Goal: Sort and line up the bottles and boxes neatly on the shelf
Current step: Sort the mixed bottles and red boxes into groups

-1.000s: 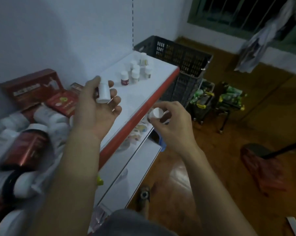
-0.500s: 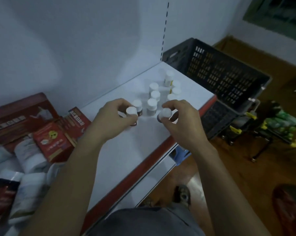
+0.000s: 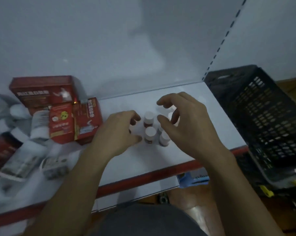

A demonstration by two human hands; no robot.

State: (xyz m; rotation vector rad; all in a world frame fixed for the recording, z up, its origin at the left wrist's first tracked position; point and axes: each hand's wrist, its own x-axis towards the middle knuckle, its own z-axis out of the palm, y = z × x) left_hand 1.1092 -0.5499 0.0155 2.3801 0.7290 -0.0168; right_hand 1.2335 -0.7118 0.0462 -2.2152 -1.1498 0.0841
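Bottles [image 3: 150, 134] stand bunched on the shelf [image 3: 217, 126] between the left hand [image 3: 117, 133] and right hand [image 3: 186, 121], both loosely curled and gripping nothing. A careless thumb nudge could topple one into its close neighbours, rolling it toward the front edge.

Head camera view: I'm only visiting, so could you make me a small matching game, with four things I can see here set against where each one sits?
Things:
1. red boxes
2. small white-capped bottles
3. black crate
4. blue item

Places:
A. to the right of the shelf
B. below the shelf's red front edge
C. on the left part of the shelf
D. between the left hand and the right hand

Pairs: 1-C, 2-D, 3-A, 4-B
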